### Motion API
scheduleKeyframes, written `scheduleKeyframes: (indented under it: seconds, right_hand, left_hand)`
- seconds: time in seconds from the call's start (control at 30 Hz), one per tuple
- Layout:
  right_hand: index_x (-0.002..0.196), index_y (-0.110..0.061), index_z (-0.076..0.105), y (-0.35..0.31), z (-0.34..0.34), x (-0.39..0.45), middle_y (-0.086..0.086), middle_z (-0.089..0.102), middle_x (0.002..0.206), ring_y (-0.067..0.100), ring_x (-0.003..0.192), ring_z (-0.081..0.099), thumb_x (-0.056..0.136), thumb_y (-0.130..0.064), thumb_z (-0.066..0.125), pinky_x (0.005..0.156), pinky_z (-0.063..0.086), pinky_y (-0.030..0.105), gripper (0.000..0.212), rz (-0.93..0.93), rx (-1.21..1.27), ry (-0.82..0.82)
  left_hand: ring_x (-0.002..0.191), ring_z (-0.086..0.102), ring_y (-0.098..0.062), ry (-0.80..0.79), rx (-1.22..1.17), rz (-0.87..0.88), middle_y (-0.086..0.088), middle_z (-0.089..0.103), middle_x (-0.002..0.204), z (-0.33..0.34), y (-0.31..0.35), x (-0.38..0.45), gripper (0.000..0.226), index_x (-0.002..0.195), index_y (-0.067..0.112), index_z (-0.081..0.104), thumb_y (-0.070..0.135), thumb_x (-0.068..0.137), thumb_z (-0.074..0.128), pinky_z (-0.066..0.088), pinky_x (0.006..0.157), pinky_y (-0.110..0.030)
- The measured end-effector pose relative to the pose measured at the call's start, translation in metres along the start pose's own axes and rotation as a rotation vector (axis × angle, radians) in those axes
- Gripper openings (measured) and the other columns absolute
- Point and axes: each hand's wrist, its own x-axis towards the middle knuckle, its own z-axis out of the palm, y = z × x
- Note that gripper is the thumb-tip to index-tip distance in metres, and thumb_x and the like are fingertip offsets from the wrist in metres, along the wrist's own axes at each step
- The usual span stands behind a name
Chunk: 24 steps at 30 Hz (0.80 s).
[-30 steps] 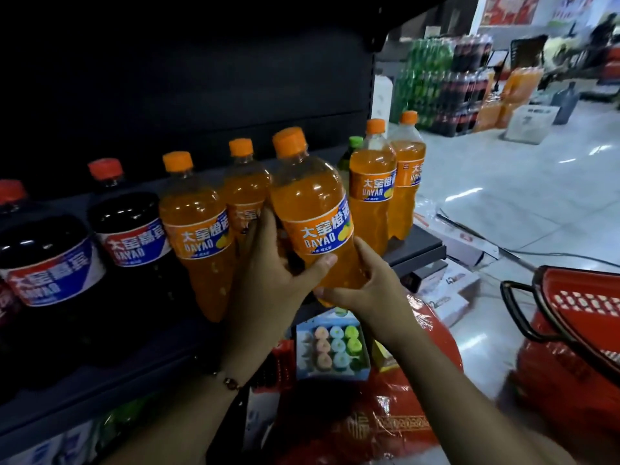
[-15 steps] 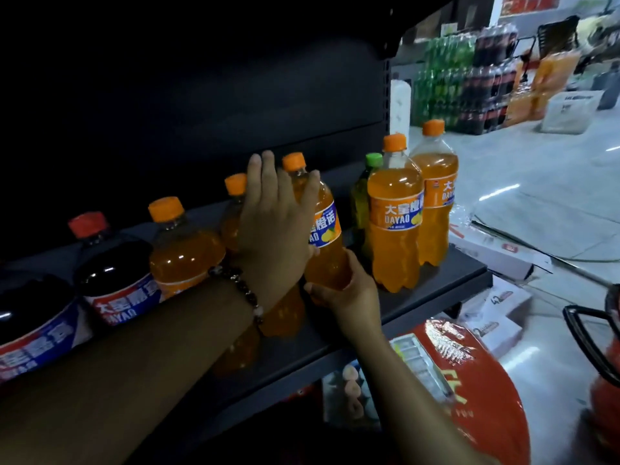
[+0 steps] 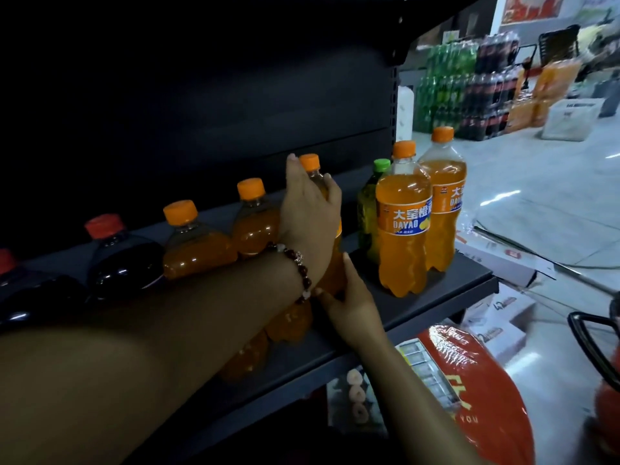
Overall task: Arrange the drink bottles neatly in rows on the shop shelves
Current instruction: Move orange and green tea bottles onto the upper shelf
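Five orange soda bottles stand on the dark metal shelf [image 3: 469, 280], plus one green-capped bottle [image 3: 367, 209]. Left hand [image 3: 308, 209] wraps the orange-capped plastic bottle [image 3: 310, 166] by its shoulder; right hand [image 3: 349, 297] pinches its base, mid-shelf.

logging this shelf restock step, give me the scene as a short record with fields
setting: dark shop shelf
left hand: curled round the upper part of an orange soda bottle
right hand: grip on the same bottle near its base
bottle state: upright on the shelf
neighbours right: green-capped bottle, two Dayao orange soda bottles
neighbours left: orange-capped bottles, dark cola bottles with red caps
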Motion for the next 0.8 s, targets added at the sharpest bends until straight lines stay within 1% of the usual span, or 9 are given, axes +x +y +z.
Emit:
scheduleKeyframes:
  seconds: [0.1,0.2,0.33,0.4,0.47,0.53,0.63,0.7,0.8]
  right_hand:
    - [0.153,-0.032,0.019,-0.015,-0.016,-0.021,-0.002,0.028,0.159,0.018,0.145,0.027,0.091,-0.028,0.064,0.117,0.03,0.04,0.077,-0.151,-0.27,0.065]
    - [0.154,-0.029,0.018,-0.045,-0.043,-0.039,-0.003,0.018,0.162,0.02,0.149,0.017,0.094,-0.028,0.059,0.12,0.019,0.037,0.073,-0.293,-0.61,0.098]
    - [0.155,-0.033,0.012,-0.088,-0.087,-0.053,-0.004,0.003,0.164,0.023,0.151,0.0,0.097,-0.038,0.052,0.12,0.004,0.037,0.071,-0.367,-0.885,0.058]
    - [0.155,-0.033,0.011,-0.104,-0.11,-0.051,-0.003,0.0,0.165,0.027,0.151,-0.003,0.098,-0.037,0.051,0.12,0.0,0.039,0.07,-0.414,-1.012,0.053]
    - [0.155,-0.032,0.01,-0.117,-0.131,-0.042,-0.001,-0.001,0.165,0.029,0.151,-0.001,0.097,-0.033,0.052,0.121,0.003,0.041,0.072,-0.437,-1.101,0.064]
    - [0.156,-0.03,0.008,-0.129,-0.149,-0.026,0.001,0.002,0.165,0.03,0.15,0.008,0.094,-0.029,0.058,0.12,0.014,0.042,0.08,-0.411,-1.069,0.081]
    - [0.156,-0.027,0.009,-0.141,-0.162,-0.002,0.003,0.014,0.163,0.028,0.147,0.022,0.083,-0.012,0.064,0.111,0.033,0.041,0.093,-0.298,-0.84,0.05]
    - [0.156,-0.024,0.016,-0.137,-0.164,0.007,0.004,0.03,0.158,0.026,0.142,0.032,0.078,-0.004,0.062,0.107,0.038,0.037,0.093,-0.271,-0.733,0.043]
    - [0.154,-0.028,0.023,-0.123,-0.165,0.009,0.002,0.043,0.15,0.024,0.134,0.043,0.076,0.0,0.058,0.099,0.047,0.04,0.09,-0.263,-0.6,0.077]
  left_hand:
    - [0.138,0.031,-0.052,-0.007,-0.022,-0.018,-0.037,0.04,0.14,-0.001,-0.001,-0.002,0.099,0.151,-0.001,0.006,0.032,0.086,0.072,0.008,0.118,-0.061]
    - [0.143,0.02,-0.05,0.022,-0.163,-0.049,-0.035,0.03,0.15,-0.003,-0.008,-0.005,0.1,0.154,0.006,0.002,0.048,0.088,0.065,0.004,0.118,-0.061]
    - [0.145,0.018,-0.044,0.103,-0.475,-0.07,-0.025,0.024,0.156,-0.009,-0.018,-0.02,0.092,0.155,0.015,0.005,0.058,0.09,0.054,0.009,0.12,-0.055]
    - [0.144,0.021,-0.04,0.188,-0.611,-0.05,-0.021,0.026,0.155,-0.015,-0.02,-0.025,0.096,0.155,0.017,0.0,0.061,0.089,0.053,0.013,0.12,-0.051]
    - [0.143,0.023,-0.035,0.263,-0.76,-0.007,-0.016,0.028,0.155,-0.022,-0.021,-0.023,0.1,0.156,0.018,-0.004,0.062,0.087,0.055,0.015,0.12,-0.047]
    - [0.143,0.026,-0.03,0.31,-0.953,0.021,-0.01,0.031,0.154,-0.034,-0.019,-0.015,0.104,0.156,0.019,-0.004,0.061,0.085,0.059,0.02,0.118,-0.043]
    - [0.14,0.033,-0.026,0.335,-1.22,0.016,-0.007,0.034,0.153,-0.05,-0.005,0.005,0.106,0.157,0.019,-0.002,0.049,0.084,0.069,0.032,0.112,-0.041]
    - [0.138,0.035,-0.027,0.254,-1.335,0.04,-0.007,0.032,0.154,-0.054,0.008,0.019,0.11,0.156,0.022,-0.006,0.037,0.083,0.074,0.037,0.109,-0.042]
    - [0.135,0.04,-0.03,0.133,-1.434,0.097,-0.008,0.029,0.153,-0.051,0.024,0.034,0.118,0.154,0.034,-0.013,0.027,0.08,0.078,0.047,0.099,-0.047]
